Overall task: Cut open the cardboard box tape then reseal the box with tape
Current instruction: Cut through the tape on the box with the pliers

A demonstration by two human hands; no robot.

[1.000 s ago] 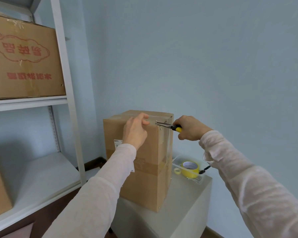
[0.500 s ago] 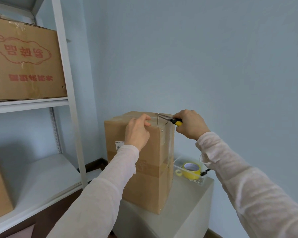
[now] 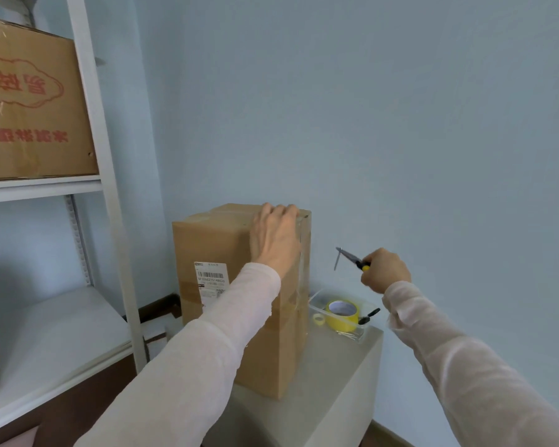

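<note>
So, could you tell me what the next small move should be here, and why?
Probably lower the yellow-handled cutting tool into the clear plastic tray beside the yellow tape roll. The right hand holds it clear of the tall brown cardboard box, above that tray, while the left hand rests on the box's top edge; a freed right hand could then lift the flaps.

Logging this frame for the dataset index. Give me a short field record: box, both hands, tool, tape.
box: cardboard box upright on white stand
left: left hand rests on box's upper front, fingertips at top edge
right: right hand has its grip on cutting tool, clear of the box, to its right
tape: yellow tape roll in clear tray beside box
</note>
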